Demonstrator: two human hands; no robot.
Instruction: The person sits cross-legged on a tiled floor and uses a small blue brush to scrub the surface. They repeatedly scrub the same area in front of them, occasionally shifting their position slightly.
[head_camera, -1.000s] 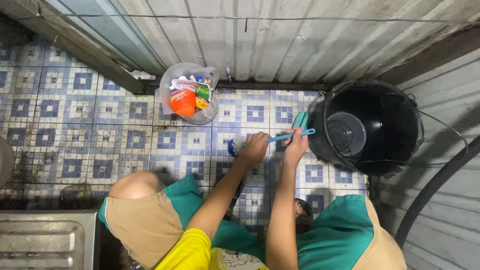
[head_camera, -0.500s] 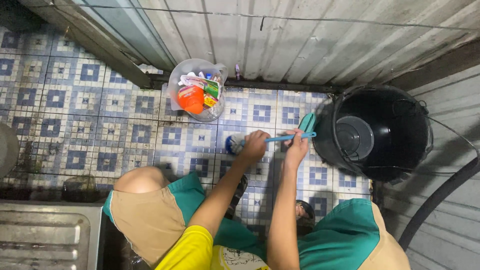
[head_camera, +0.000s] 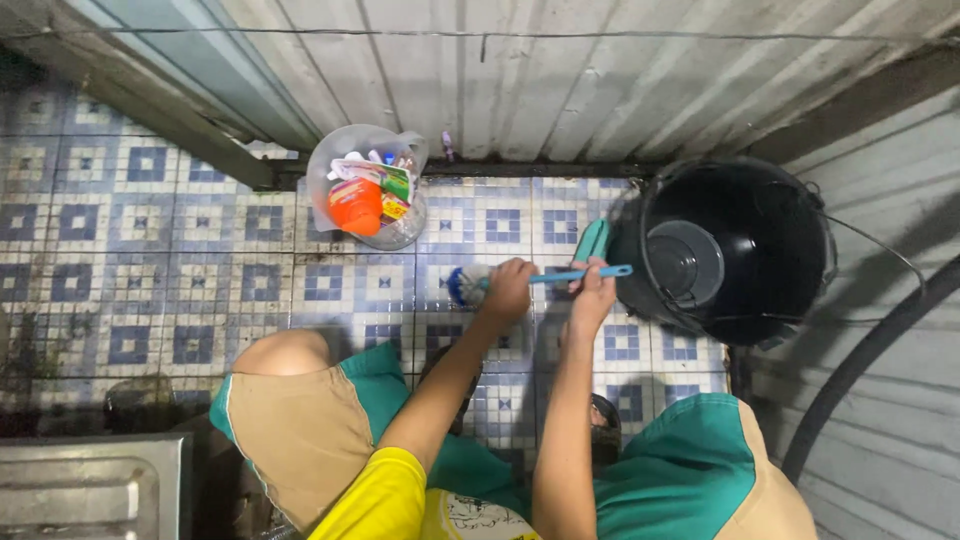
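Note:
I squat over a blue-and-white patterned tile floor (head_camera: 160, 260). Both my hands grip a long-handled blue scrubbing brush (head_camera: 555, 277) that lies almost flat on the tiles. My left hand (head_camera: 509, 289) holds it near the white-and-blue bristle head (head_camera: 464, 287), which touches the floor. My right hand (head_camera: 592, 293) holds the handle farther toward its tip, close to the rim of a black bucket (head_camera: 790, 240). A teal object (head_camera: 591, 241) lies on the floor just behind the handle.
The black bucket has a grey bowl (head_camera: 684, 262) inside. A clear plastic container (head_camera: 365, 186) with an orange bottle and packets stands against the corrugated metal wall (head_camera: 500, 70). A steel sink (head_camera: 80, 490) is at the lower left, a black hose (head_camera: 870, 360) at the right.
The view has shifted slightly; my hands and the brush stay in nearly the same spot on the tiles beside the bucket.

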